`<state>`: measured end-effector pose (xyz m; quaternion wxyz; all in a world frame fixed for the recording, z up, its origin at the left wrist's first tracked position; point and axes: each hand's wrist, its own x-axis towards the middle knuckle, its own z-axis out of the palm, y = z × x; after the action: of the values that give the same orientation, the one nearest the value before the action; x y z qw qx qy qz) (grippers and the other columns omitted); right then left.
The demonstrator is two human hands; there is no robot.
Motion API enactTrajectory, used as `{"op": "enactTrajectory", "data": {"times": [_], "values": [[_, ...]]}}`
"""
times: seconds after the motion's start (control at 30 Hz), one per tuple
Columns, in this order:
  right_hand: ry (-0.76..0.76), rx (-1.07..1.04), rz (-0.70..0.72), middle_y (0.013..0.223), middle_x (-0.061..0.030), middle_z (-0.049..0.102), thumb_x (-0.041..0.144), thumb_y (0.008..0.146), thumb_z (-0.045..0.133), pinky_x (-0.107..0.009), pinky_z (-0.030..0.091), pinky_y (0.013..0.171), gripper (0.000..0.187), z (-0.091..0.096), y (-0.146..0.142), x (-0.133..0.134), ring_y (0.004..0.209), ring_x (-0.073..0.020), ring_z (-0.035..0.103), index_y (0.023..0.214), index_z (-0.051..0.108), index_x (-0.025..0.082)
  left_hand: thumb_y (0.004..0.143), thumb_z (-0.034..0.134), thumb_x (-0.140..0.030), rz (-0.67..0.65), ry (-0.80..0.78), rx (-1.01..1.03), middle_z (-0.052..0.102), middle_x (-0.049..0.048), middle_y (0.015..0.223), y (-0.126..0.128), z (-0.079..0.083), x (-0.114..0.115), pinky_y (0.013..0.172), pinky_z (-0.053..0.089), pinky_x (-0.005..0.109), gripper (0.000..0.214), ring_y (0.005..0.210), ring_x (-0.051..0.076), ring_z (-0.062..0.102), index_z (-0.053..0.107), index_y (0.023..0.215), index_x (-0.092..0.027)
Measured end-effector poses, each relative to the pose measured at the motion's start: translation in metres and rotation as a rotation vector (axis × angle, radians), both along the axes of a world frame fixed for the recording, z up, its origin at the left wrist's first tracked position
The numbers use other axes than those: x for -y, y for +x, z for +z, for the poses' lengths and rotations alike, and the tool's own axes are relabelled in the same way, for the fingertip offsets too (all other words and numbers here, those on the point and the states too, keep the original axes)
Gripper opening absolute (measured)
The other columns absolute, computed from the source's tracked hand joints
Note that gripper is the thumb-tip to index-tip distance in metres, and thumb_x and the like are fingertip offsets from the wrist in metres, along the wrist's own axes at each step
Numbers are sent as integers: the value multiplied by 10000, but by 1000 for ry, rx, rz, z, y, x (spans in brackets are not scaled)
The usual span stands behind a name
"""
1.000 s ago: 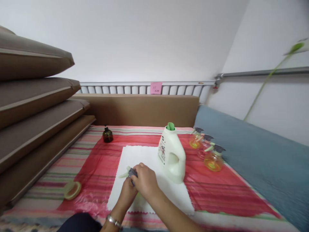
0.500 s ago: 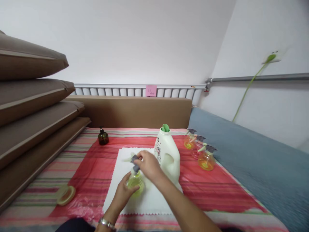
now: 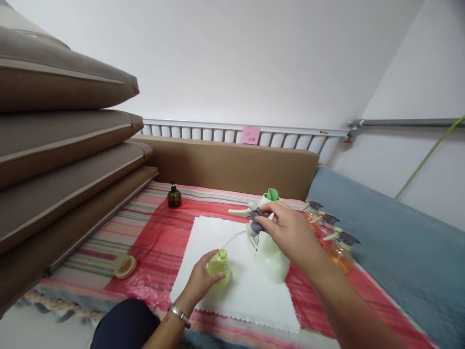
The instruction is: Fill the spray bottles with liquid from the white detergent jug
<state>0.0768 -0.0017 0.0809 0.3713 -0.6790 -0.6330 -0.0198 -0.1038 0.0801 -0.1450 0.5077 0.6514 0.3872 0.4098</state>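
Note:
My left hand (image 3: 203, 276) is wrapped round a small yellow-green bottle (image 3: 220, 266), its narrow mouth uncovered, standing on a white cloth (image 3: 243, 303) with scalloped edges. Up and to the right, my right hand (image 3: 285, 225) grips a spray head (image 3: 256, 218) with a dark grey body and a pale nozzle pointing left. A thin clear tube hangs from it down toward the bottle's mouth; whether its tip is still inside I cannot tell. Behind my right hand stands a large pale green jug (image 3: 274, 261) with a green pouring spout, partly covered by the hand.
Spray bottles with orange and pink liquid (image 3: 339, 257) line the right side, by a blue-grey padded edge (image 3: 399, 247). A dark pump bottle (image 3: 174, 198) stands at the back left. A roll of tape (image 3: 124, 266) lies front left, near stacked brown cushions (image 3: 72, 145).
My right hand has lifted the spray head off the bottle and moved it up and right. My left hand still holds the bottle. The whole view has shifted left.

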Motion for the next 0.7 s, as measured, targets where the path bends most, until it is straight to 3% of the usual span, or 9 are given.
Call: {"op": "enactTrajectory", "data": {"times": [0.17, 0.27, 0.53, 0.7], "values": [[-46, 92, 26, 845, 7, 625, 267, 785, 557, -295, 358, 677, 59, 4, -5, 5, 793, -186, 570, 793, 602, 229, 578, 763, -136, -11, 18, -20, 601, 107, 1249, 0, 0, 0, 1059, 332, 377, 629, 1170, 259, 521, 592, 1182, -169], [-121, 136, 34, 875, -1, 624, 260, 810, 542, -291, 350, 679, 64, -5, -16, 2, 815, -190, 573, 810, 595, 224, 579, 764, -136, -6, 31, -13, 605, 105, 1242, 1, -2, -1, 1060, 331, 382, 623, 1170, 259, 520, 593, 1177, -168], [-264, 141, 103, 849, -10, 652, 218, 779, 562, -267, 336, 617, 69, -77, -46, -34, 768, -185, 616, 794, 629, 219, 555, 780, -143, 16, 56, 1, 621, 96, 1213, 2, -7, -1, 1039, 354, 395, 636, 1147, 268, 536, 600, 1165, -171], [-255, 83, 90, 879, -19, 653, 267, 805, 541, -266, 343, 623, 93, -97, -43, -46, 783, -186, 614, 825, 617, 217, 555, 768, -108, 32, 66, 18, 626, 88, 1206, 2, -6, 0, 1037, 358, 404, 631, 1145, 268, 539, 606, 1159, -189]]}}
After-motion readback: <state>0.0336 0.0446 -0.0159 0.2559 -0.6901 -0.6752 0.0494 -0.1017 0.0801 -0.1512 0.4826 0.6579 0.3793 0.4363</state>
